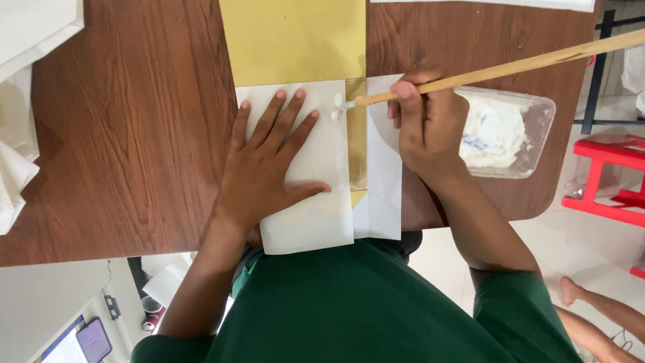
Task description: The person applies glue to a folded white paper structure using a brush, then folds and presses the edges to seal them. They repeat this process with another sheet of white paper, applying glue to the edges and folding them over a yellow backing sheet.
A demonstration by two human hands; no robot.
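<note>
My left hand [269,165] lies flat, fingers spread, on a folded white paper piece [310,215] at the table's near edge. My right hand [424,124] grips a long wooden stick [524,64] whose tip carries a blob of white paste [339,107], touching the edge of the white flap. Between the two white flaps [384,195] a strip of gold paper [357,144] shows.
A clear plastic tub of white paste [507,134] sits right of my right hand. A gold sheet [292,40] lies further up the wooden table [127,134]. White papers [20,81] lie at the left edge. A red stool [608,178] and a person's bare foot [571,289] are on the floor.
</note>
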